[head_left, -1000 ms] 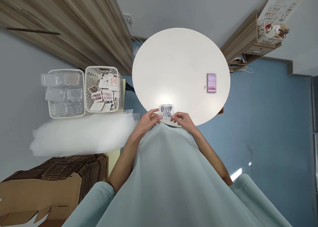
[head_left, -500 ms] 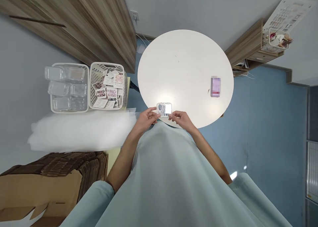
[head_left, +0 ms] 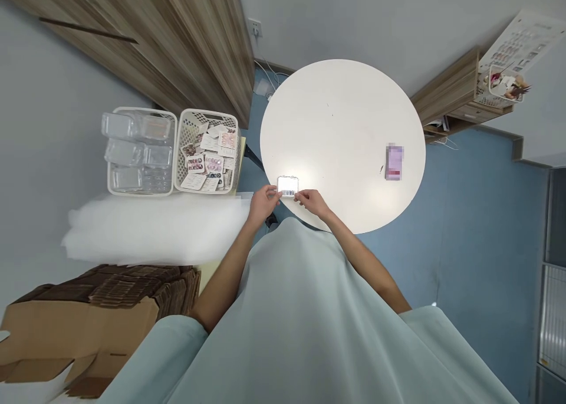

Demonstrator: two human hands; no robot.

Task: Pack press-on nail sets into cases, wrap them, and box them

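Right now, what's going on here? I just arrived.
Someone in a pale blue-green top holds a small clear rectangular plastic case by its near corners, with left hand and right hand, at the near edge of a rounded white table. Glare hides much of the case; a row of dark pieces shows. A blurred purple rectangular item lies toward the table's right.

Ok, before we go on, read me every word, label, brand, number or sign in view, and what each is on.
None can be read.
Clear case in the hands: no lettering can be made out.
Purple item on the table: pixelated, unreadable.
Cards in the basket: printed lines, too small.
Wall sheet at upper right: printed marks, too small.
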